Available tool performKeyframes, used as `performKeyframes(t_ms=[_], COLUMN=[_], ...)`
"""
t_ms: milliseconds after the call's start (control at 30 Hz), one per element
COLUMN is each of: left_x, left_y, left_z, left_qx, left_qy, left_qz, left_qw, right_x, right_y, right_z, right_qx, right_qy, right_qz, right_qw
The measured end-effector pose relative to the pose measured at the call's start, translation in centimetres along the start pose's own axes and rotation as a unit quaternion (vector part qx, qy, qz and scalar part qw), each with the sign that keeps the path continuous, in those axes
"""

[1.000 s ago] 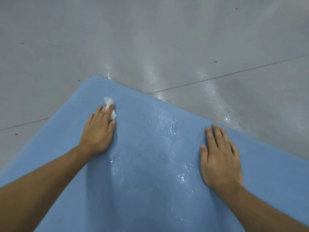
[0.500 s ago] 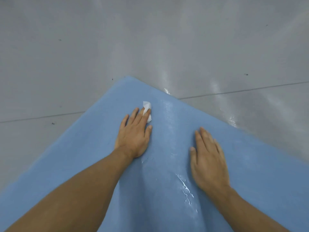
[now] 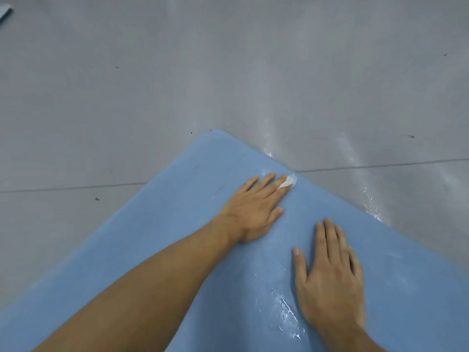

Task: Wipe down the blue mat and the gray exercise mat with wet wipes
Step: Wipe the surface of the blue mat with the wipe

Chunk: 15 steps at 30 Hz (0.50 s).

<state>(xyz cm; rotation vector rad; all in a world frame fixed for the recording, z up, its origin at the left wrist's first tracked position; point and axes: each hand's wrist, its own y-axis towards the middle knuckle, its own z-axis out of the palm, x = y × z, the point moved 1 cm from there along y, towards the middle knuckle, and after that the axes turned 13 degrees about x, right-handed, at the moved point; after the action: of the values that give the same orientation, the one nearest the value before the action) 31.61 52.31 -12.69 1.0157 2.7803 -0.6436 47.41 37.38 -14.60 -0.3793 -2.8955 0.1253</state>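
OK, I'm looking down at the blue mat (image 3: 157, 237), laid on the gray floor (image 3: 127, 97) w/ one corner pointing away from me. L hand (image 3: 253, 209) is flat on the mat near that corner, fingers straight and spread, pressing the wet wipe (image 3: 288, 182) down. A small white bit of wipe pokes out past the index fingertip, right by the mat's far right edge. R hand (image 3: 330, 280) is closer to me and to the right, palm down, fingers straight and together, thumb out, holding nothing, just resting on the mat. The two hands are apart, not touching. Shiny wet streaks (image 3: 286, 311) on the mat just left of my R wrist, and glare on the floor beyond the right edge. Floor seam (image 3: 380, 165) runs across behind the corner. Gray thing (image 3: 3, 12) at the top left corner, can't tell what.
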Motion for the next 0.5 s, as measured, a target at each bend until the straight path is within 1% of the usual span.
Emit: performKeyframes(t_ms=[133, 267, 333, 400, 433, 500], left_x=[7.0, 13.3, 15.1, 15.1, 14.5, 11.7], left_y=[1.6, 1.4, 0.9, 0.7, 0.6, -0.1], left_z=[-2.8, -4.3, -4.3, -3.9, -3.6, -2.8], left_qx=[-0.003, -0.009, -0.010, -0.029, -0.041, -0.046], left_qy=[-0.019, -0.061, -0.062, -0.070, -0.077, -0.081], left_qz=[-0.107, -0.239, -0.277, -0.272, -0.255, -0.183], left_qw=[0.994, 0.969, 0.959, 0.959, 0.963, 0.979], right_x=[0.0, 0.0, 0.1, 0.0, 0.0, 0.0], right_y=[0.2, 0.1, 0.1, 0.2, 0.2, 0.2], right_z=[0.1, 0.1, 0.0, 0.1, 0.1, 0.2], right_qx=[0.011, 0.024, 0.032, 0.039, 0.040, 0.039], right_qy=[-0.007, -0.023, -0.028, -0.035, -0.036, -0.033], right_qz=[0.006, 0.003, -0.001, -0.002, -0.002, -0.001], right_qw=[1.000, 0.999, 0.999, 0.999, 0.999, 0.999])
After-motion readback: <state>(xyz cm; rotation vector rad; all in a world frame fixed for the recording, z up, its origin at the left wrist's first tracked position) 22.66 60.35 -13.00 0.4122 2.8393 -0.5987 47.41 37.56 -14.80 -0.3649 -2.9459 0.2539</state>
